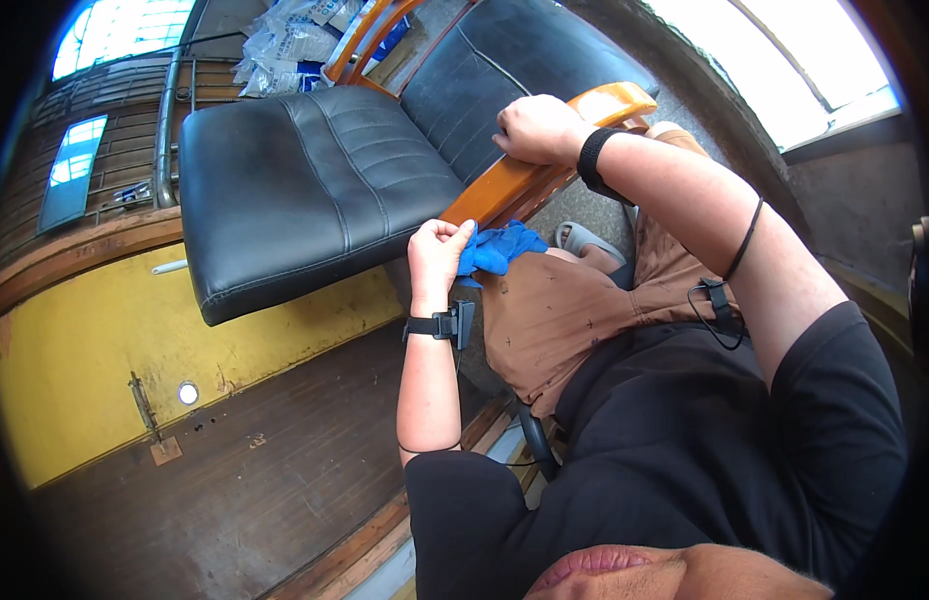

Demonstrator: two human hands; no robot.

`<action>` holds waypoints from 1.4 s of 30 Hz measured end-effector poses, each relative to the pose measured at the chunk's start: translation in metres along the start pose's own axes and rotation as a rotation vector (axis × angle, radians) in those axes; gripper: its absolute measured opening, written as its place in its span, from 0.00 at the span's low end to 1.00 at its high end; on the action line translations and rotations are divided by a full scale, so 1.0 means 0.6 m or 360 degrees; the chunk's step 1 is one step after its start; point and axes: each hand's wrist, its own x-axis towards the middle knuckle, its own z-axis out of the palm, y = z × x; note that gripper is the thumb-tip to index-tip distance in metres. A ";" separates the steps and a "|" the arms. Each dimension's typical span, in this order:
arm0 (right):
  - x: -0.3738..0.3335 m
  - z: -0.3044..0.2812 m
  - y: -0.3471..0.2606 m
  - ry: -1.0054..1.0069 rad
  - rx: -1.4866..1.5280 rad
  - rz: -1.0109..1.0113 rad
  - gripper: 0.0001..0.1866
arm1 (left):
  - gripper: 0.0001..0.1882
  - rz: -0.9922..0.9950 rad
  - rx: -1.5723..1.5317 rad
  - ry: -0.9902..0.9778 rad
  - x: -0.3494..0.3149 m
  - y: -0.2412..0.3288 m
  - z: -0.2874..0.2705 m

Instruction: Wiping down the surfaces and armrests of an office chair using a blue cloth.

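Note:
A wooden chair with a black padded seat (255, 190) and a black backrest (525, 60) stands tilted in front of me. Its glossy orange-brown armrest (495, 192) runs along the near side. My right hand (545, 130) is closed over the upper part of this armrest, its fingertips partly hidden. At the armrest's lower end, by the seat's edge, my left hand (435, 257) pinches a crumpled blue cloth (497, 248). Part of the cloth hangs below the wood, above my brown-clad leg.
Left of the chair is a yellow panel (95, 350) above a dark brown wooden surface (225, 490). Plastic bags (290, 50) lie beyond the seat at the top. A metal pipe (168, 130) and barred window stand at upper left. A grey slipper (590, 243) shows under the armrest.

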 end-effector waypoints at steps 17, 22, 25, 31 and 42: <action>0.004 0.007 -0.001 -0.0029 -0.0023 0.0032 0.17 | 0.12 -0.0021 -0.0244 0.0059 0.038 -0.020 -0.013; -0.001 0.000 -0.007 -0.0025 0.0001 0.0037 0.17 | 0.12 -0.0020 -0.0365 -0.0059 0.054 -0.042 -0.021; 0.002 0.005 -0.007 -0.0007 -0.0046 -0.0001 0.17 | 0.12 -0.0035 -0.0338 -0.0045 0.052 -0.042 -0.020; 0.002 0.008 -0.004 0.0054 -0.0026 -0.0001 0.17 | 0.12 0.0035 -0.0256 0.0038 0.040 -0.024 -0.014; 0.001 0.003 -0.002 -0.0018 -0.0025 0.0028 0.17 | 0.11 0.0115 -0.0081 0.0073 0.026 0.001 -0.008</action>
